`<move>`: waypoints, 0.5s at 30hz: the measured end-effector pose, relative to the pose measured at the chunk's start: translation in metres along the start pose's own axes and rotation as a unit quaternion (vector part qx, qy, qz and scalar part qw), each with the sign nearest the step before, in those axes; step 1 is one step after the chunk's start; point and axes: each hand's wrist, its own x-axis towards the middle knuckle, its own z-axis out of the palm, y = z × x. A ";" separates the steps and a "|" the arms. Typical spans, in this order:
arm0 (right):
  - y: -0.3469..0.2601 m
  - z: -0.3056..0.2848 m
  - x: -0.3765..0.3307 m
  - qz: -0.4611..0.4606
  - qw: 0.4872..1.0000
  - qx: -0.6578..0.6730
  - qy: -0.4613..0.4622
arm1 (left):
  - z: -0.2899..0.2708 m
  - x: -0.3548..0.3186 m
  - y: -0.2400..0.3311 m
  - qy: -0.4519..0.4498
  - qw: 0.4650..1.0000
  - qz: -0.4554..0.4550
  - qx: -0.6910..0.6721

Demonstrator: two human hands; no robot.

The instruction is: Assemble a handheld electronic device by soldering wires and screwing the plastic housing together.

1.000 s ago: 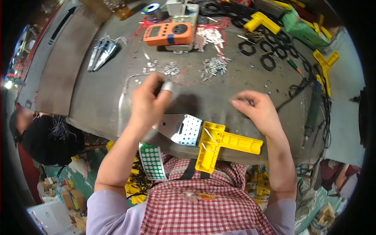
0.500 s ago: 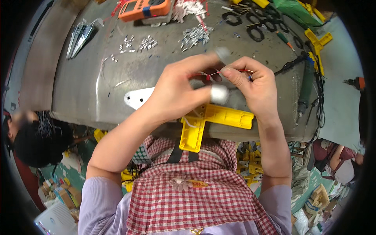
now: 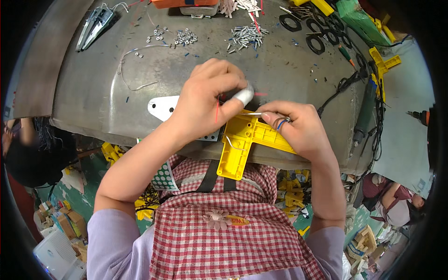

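- The right hand [image 3: 298,133] is closed in a pinch on thin wires [image 3: 281,123], brown and blue among them, above the right-hand arm of the yellow housing [image 3: 232,163]; a pale lead [image 3: 254,114] sticks out leftward from the fingertips, over the housing's upper edge.
- The left hand [image 3: 205,98], its thumb wrapped in white, is curled above and left of the housing; red wire [image 3: 217,111] shows against it, but I cannot tell whether the fingers grip it.
- The yellow housing lies open side up at the near edge of the table [image 3: 93,91], a bent white wire [image 3: 233,143] inside it.
- Left of the housing, partly hidden by the left forearm: a white plate [image 3: 160,107] with dark holes.
- Farther left and nearer the body than that plate: a sheet of green dots [image 3: 163,178].
- Beyond the housing: a pile of screws [image 3: 246,37], with small nuts [image 3: 185,36] to its left.
- Beyond it to the right: black rings [image 3: 315,44] and a screwdriver [image 3: 346,55].
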 end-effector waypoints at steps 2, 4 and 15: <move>0.001 -0.001 0.001 -0.003 1.000 -0.006 0.006 | -0.005 -0.007 0.012 -0.033 0.999 -0.025 -0.007; -0.002 -0.005 0.005 0.038 0.998 0.042 0.002 | -0.007 -0.011 0.019 -0.037 0.998 -0.044 0.017; -0.011 -0.001 0.005 0.033 0.998 0.049 0.014 | -0.005 -0.012 0.026 -0.026 0.999 -0.014 0.028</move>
